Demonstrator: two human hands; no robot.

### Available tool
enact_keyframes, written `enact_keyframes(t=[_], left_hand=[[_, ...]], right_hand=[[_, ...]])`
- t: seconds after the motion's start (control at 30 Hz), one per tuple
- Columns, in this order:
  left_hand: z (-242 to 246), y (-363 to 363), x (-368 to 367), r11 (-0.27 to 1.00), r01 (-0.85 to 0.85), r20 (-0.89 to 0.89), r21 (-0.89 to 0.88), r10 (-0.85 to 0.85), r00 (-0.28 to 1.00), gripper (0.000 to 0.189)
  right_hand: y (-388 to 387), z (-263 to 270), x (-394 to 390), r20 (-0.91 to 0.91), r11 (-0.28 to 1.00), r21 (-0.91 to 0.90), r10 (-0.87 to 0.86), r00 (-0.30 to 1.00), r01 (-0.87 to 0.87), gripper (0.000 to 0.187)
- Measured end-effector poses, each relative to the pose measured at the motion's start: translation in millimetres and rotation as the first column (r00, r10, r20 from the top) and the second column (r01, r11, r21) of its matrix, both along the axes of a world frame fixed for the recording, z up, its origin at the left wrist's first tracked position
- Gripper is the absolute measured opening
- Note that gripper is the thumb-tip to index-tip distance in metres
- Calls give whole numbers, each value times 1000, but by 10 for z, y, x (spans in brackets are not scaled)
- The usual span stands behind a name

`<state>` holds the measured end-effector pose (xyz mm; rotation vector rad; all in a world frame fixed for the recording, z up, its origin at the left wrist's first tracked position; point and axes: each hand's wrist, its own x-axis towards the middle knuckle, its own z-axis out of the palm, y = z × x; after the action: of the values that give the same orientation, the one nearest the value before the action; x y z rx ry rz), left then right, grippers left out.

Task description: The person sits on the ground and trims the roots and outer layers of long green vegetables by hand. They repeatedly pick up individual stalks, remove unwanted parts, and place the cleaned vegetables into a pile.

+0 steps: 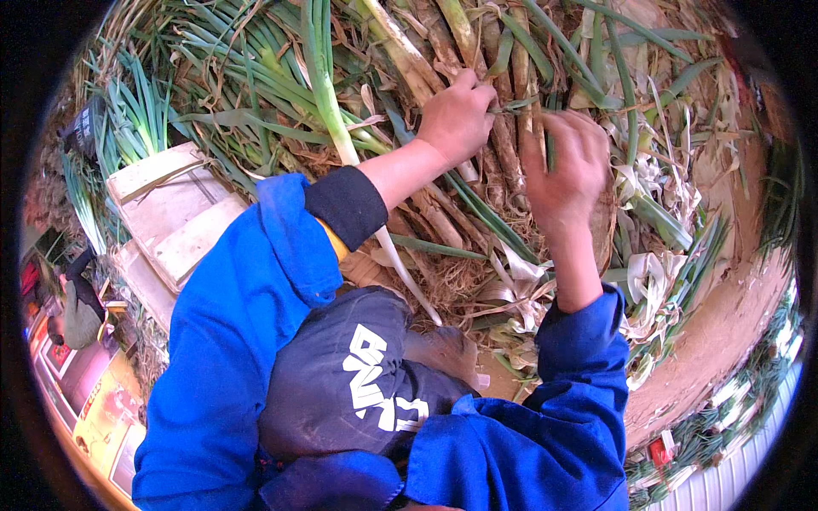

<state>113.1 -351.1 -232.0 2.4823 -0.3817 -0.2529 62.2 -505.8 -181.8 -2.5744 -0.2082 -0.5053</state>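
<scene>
My left hand [457, 119] is over a heap of soil-stained green onion stalks [501, 150], its fingers curled around the end of a thin green leaf [519, 103]. That leaf reaches toward my right hand [569, 166], which is blurred, with its fingers spread above the stalks and nothing seen in them. A cleaner long green onion [339, 131] with a white shank passes under my left forearm. Its white lower end [409, 274] points toward my lap. Matted roots [454, 274] hang from the dirty stalks.
Wooden boards [172, 211] stand at the left beside trimmed green onions [137, 121]. Peeled leaves and husks [658, 274] litter the right side. More green onions [709, 415] line the far right, near a red object [661, 449]. A person [80, 313] is at the far left.
</scene>
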Motion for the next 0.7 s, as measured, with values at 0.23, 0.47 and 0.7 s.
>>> enact_keyframes(t=[0.23, 0.47, 0.7], left_hand=[[-49, 149, -24, 994, 53, 120, 100, -65, 991, 19], [-26, 77, -6, 991, 117, 63, 59, -121, 991, 17], [-9, 150, 161, 981, 195, -267, -23, -194, 944, 29]], right_hand=[[72, -559, 422, -233, 920, -281, 213, 949, -275, 23], [-179, -460, 552, -324, 898, -43, 403, 856, -439, 14], [-199, -475, 592, -495, 869, 187, 486, 720, -458, 15]])
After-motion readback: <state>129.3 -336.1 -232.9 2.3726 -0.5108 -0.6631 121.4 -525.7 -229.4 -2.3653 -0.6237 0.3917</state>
